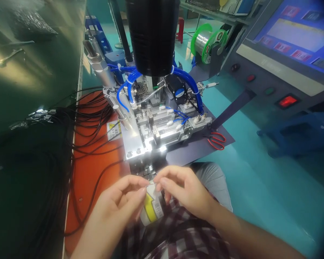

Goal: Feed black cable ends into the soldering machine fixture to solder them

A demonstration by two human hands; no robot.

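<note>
My left hand (121,201) is closed in a pinch, its thumb and forefinger meeting just in front of the machine's small lit fixture (149,172). Close beside it, my right hand (185,189) also pinches, with its fingers curled. Whatever lies between the fingertips is too small to make out. Below the fingers is a white and yellow label (151,208) with printed characters, partly covered by the left hand. Beyond the fixture stands the bench machine (162,126), with metal slides and cylinders.
Black cables (94,122) with metal-ended plugs (41,116) lie across the orange board (89,194) and green surface at left. Red-handled snips (217,141) rest on the machine's base at right. A solder wire spool (207,41), blue air tubes (187,77) and a control panel (286,68) stand beyond.
</note>
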